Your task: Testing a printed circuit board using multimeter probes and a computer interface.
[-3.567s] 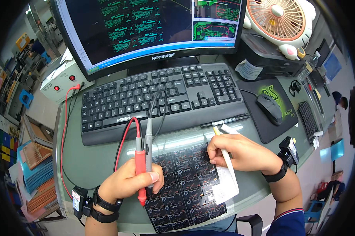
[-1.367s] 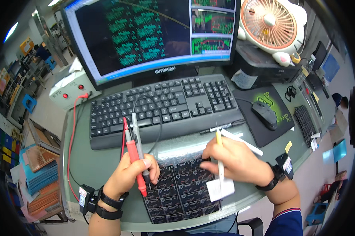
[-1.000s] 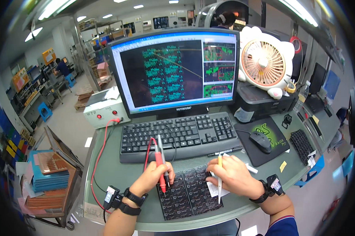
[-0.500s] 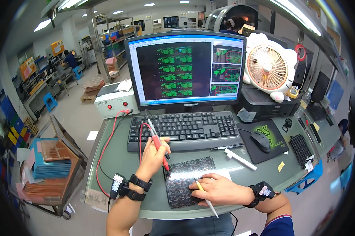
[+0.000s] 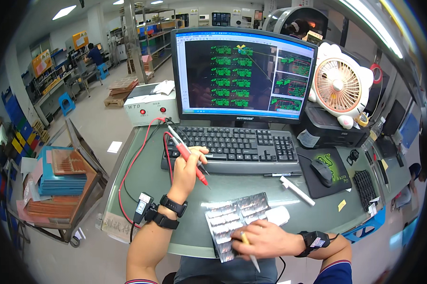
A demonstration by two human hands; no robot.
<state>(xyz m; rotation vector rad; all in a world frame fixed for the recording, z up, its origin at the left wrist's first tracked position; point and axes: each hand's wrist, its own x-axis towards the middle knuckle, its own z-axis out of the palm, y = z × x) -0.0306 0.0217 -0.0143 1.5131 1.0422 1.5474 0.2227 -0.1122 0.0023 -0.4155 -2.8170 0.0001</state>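
My left hand (image 5: 187,173) is closed round a red test probe (image 5: 191,163), its tip pointing down over the bench, apart from the board. A thin dark tip beside it seems to belong to a second probe in the same hand. My right hand (image 5: 265,239) lies over the near right part of a dark circuit board panel (image 5: 223,220). Between its fingers is a slim yellow-and-white pen-like tool (image 5: 249,248), slightly blurred. Bright glare streaks cover the panel, which looks tilted. Just beyond my right hand lies a white rounded object (image 5: 278,215) I cannot identify.
A keyboard (image 5: 237,144) and monitor (image 5: 242,75) stand behind the hands. A white tester box (image 5: 147,106) feeds the probe leads at left. To the right are a mouse (image 5: 321,171), a white marker (image 5: 296,190), a pen (image 5: 282,174) and a fan (image 5: 337,85).
My left hand has lifted the red probe off the panel. The panel, under my right hand, has turned and tilted, catching glare. Yellow marks and lines have appeared on the monitor.
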